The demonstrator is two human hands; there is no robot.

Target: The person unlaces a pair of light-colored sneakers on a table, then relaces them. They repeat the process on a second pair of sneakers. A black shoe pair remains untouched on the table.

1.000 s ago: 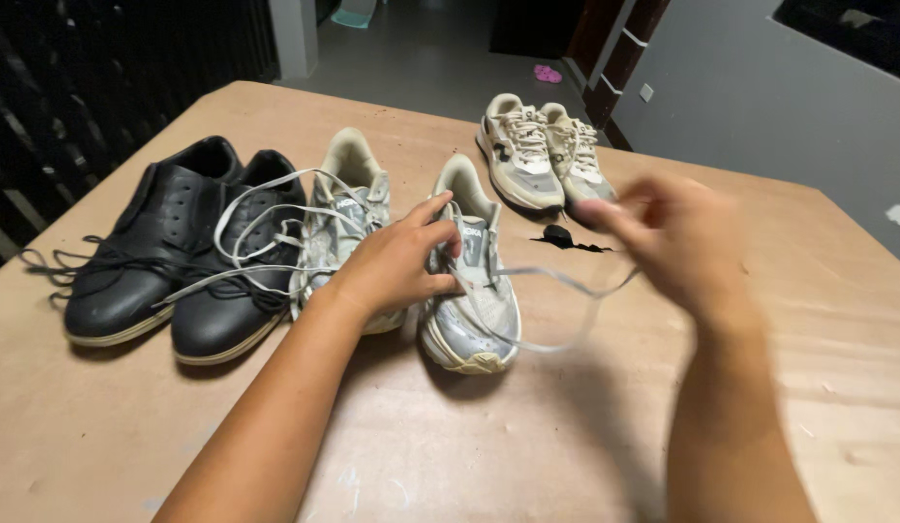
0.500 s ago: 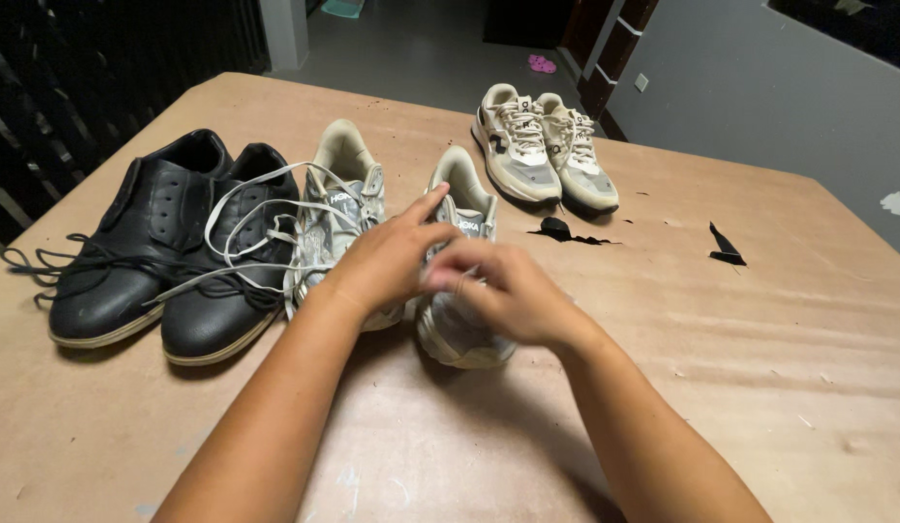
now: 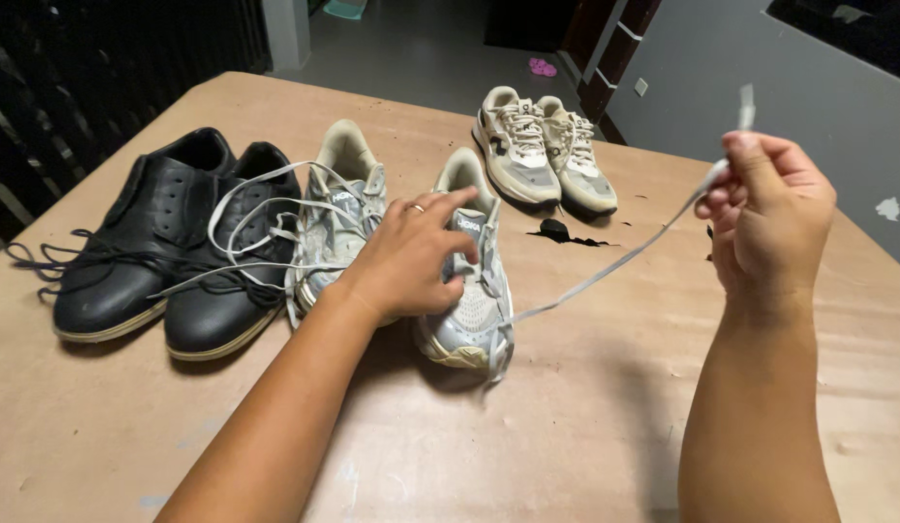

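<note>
Shoelace (image 3: 605, 274) pinched in right hand (image 3: 769, 218) fingers, stretched taut from grey sneaker (image 3: 469, 291) under left hand (image 3: 411, 257), fingers spread on it. Scuffed tan bench (image 3: 585, 426); grey wall (image 3: 721, 87) beyond.

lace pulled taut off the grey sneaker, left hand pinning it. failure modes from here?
1. The right hand pinches only the tip of the lace, which is taut; it could slip free.
2. The left hand only rests on the grey sneaker; a harder pull may drag or tip it.
3. The neighbouring sneaker's loose laces lie beside the left wrist and could snag.
</note>
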